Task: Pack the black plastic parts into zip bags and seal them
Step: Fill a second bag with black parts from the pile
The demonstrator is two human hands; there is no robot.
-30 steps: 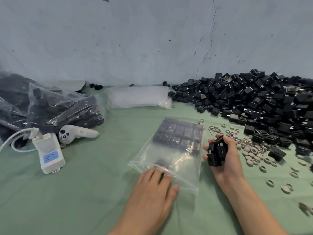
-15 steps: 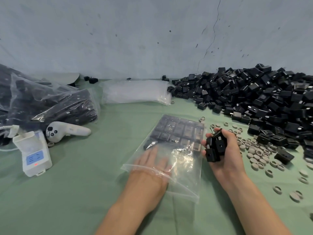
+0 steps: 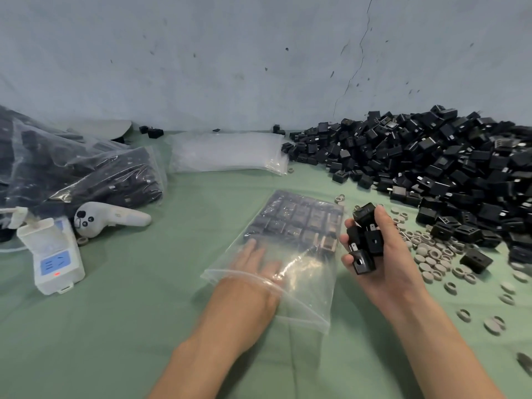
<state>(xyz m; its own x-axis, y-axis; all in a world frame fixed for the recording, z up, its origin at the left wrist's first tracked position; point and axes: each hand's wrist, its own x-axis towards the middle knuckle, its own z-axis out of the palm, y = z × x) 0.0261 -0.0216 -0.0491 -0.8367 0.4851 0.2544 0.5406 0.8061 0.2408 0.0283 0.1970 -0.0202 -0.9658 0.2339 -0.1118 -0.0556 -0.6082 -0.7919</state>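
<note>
Clear zip bag [image 3: 305, 286], part-filled: your left hand [image 3: 253, 260] lay flat inside it, your right hand [image 3: 385, 254] clutched black parts [image 3: 372, 241]; slotting those in neatly looked next.

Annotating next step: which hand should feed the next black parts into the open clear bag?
Right. The right hand grips a cluster of black plastic parts just beside the clear plastic zip bag. The left hand lies flat inside the bag's mouth, propping it open, and holds no parts.
</note>
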